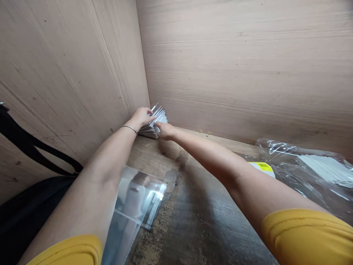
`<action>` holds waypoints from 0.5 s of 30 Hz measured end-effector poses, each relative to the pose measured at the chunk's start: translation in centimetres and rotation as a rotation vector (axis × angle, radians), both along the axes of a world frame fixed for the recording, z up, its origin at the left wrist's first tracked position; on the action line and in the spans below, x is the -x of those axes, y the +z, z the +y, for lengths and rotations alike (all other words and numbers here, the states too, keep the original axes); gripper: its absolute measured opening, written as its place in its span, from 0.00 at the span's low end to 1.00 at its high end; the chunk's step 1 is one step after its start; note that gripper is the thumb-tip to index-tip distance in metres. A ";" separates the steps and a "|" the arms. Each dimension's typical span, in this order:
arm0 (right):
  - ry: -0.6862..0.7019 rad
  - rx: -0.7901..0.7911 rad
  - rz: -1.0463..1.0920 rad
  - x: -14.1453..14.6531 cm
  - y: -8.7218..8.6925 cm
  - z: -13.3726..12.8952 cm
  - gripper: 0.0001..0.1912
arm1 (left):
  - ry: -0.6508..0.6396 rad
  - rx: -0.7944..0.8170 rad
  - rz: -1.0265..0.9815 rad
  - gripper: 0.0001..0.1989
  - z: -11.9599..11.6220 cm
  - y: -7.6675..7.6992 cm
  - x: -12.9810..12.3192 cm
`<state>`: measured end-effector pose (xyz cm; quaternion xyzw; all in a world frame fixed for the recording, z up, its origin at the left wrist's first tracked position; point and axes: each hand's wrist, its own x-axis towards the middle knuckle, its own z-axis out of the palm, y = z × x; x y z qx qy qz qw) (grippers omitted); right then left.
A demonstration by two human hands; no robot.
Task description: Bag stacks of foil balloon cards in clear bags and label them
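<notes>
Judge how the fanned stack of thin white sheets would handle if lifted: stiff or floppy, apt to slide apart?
The stack of thin white sheets would probably slide apart easily, since its edges fan out unbound. It seems fairly stiff, as the raised corners stand without drooping. Held between the left hand and right hand, it likely weighs little.

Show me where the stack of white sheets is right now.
In the head view, the fanned stack of white sheets sits at the foot of the far corner of the wooden walls, between the left hand and the right hand.
</notes>
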<state>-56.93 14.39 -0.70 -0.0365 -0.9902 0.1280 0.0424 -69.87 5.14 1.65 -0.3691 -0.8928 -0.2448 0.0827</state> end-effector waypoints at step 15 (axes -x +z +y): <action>-0.001 0.033 -0.008 0.4 -0.3 0.2 0.36 | -0.001 0.062 0.029 0.16 -0.2 -0.3 0.6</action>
